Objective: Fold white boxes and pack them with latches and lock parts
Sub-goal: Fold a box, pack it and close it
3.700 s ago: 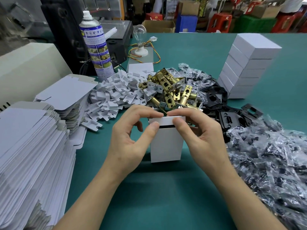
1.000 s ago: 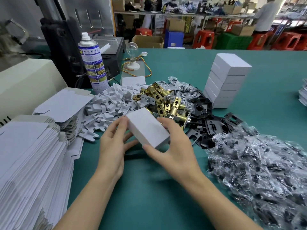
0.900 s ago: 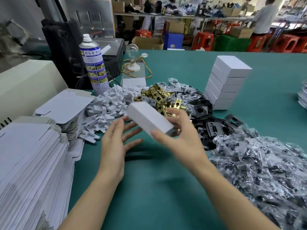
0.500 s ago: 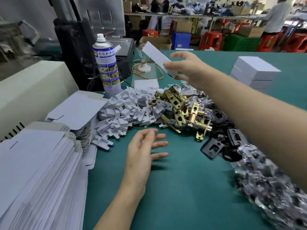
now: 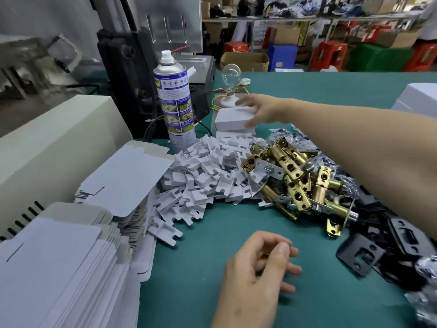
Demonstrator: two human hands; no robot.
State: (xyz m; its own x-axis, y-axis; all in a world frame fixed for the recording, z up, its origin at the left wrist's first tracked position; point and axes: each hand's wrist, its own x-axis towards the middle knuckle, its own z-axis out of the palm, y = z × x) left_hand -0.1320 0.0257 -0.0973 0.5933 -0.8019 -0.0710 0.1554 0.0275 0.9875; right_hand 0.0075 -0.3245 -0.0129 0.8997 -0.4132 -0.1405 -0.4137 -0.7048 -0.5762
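Box has come down since half a second ago: it was up in the air in the right hand (image 5: 261, 109), and now the white box (image 5: 233, 120) sits low at the far side of the desk (image 5: 201, 299), on top of what looks like another white box (image 5: 235, 133). It's just right of the spray can (image 5: 175, 102) and in front of the light bulb (image 5: 230, 73). The right hand has hold of it, fingers over the top and thumb against the near side. The arm is stretched out across the parts piles.

The left hand (image 5: 256, 273) was spread flat-ish before. Now its fingers are loosely curled with nothing in them, hovering low over the near middle of the desk. Can't tell if it's touching the cloth.

Between the two hands:
- a heap of white card inserts (image 5: 208, 171)
- brass latches (image 5: 293, 178) right beside it, the two piles touching
- black plates (image 5: 402, 237) toward the right edge

Flat box blanks (image 5: 59, 275) are stacked along the left edge, with a beige machine (image 5: 59, 138) behind them. More finished boxes (image 5: 418, 95) peek in at the far right.
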